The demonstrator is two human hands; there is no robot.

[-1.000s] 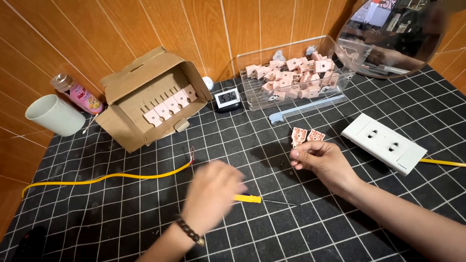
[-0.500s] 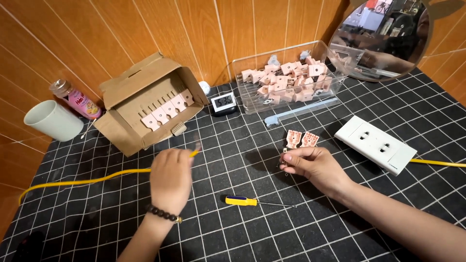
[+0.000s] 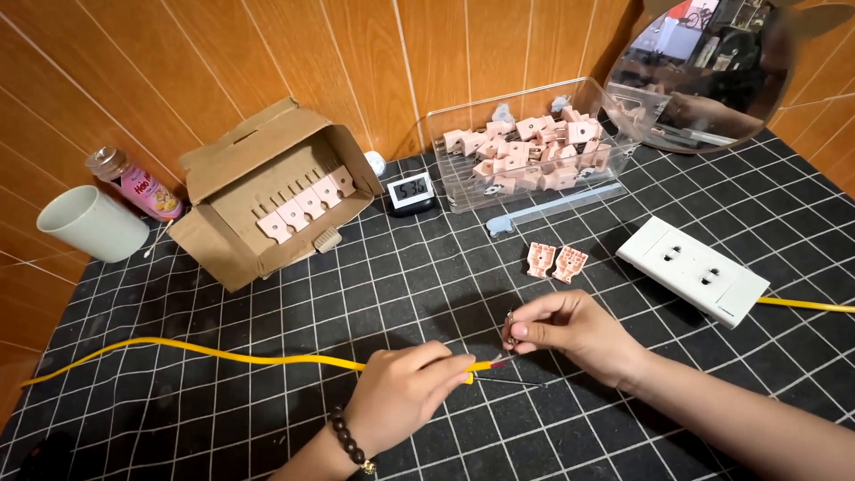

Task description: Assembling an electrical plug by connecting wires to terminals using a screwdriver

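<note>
My left hand [image 3: 405, 392] grips the end of a long yellow cable [image 3: 196, 354] that runs off to the left across the black grid mat [image 3: 374, 285]. The cable's stripped red tip [image 3: 497, 363] points right. My right hand [image 3: 574, 331] pinches a small metal part [image 3: 509, 326] between thumb and fingers, just above that tip. A thin screwdriver shaft [image 3: 521, 383] lies on the mat below both hands, its yellow handle partly under my left fingers. Two pink plastic socket pieces [image 3: 554, 261] lie side by side beyond my right hand.
A white double socket [image 3: 693, 270] with its own yellow cable [image 3: 806, 305] lies at the right. At the back are an open cardboard box [image 3: 267, 191] holding pink pieces, a clear tub [image 3: 525, 147] of several more, a small digital clock [image 3: 412, 191], a white cup [image 3: 89, 223], a pink bottle [image 3: 134, 183] and a round mirror [image 3: 712, 71].
My left hand took hold of the yellow cable and drew its end right, over the screwdriver. My right hand left the two pink pieces on the mat and came down-left with a small metal part.
</note>
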